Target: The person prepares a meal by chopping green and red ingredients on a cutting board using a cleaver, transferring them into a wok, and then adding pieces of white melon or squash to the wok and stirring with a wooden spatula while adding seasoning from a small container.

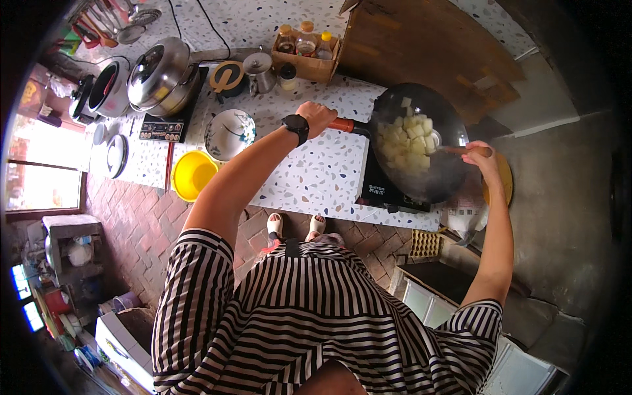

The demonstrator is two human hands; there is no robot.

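Observation:
My left hand (317,117), with a dark watch at the wrist, grips the orange-red handle (341,124) of a dark wok (447,111). The wok stands on a black portable cooker (377,185) at the right of the counter. Pale cubed pieces of food (412,136) lie in it, with some haze over its lower part. My right hand (478,154) is closed around the wooden handle (454,149) of a cooking utensil reaching into the wok from the right. The utensil's head touches the pieces and is partly hidden.
A yellow plastic basin (194,176) and a floral bowl (230,135) stand left of the wok. Behind are a lidded metal kettle or jug (259,74) and a cardboard box (308,69) of bottles. A steel steamer pot (160,79) stands on an induction cooker (163,129). Brown cardboard (414,44) rises behind the wok.

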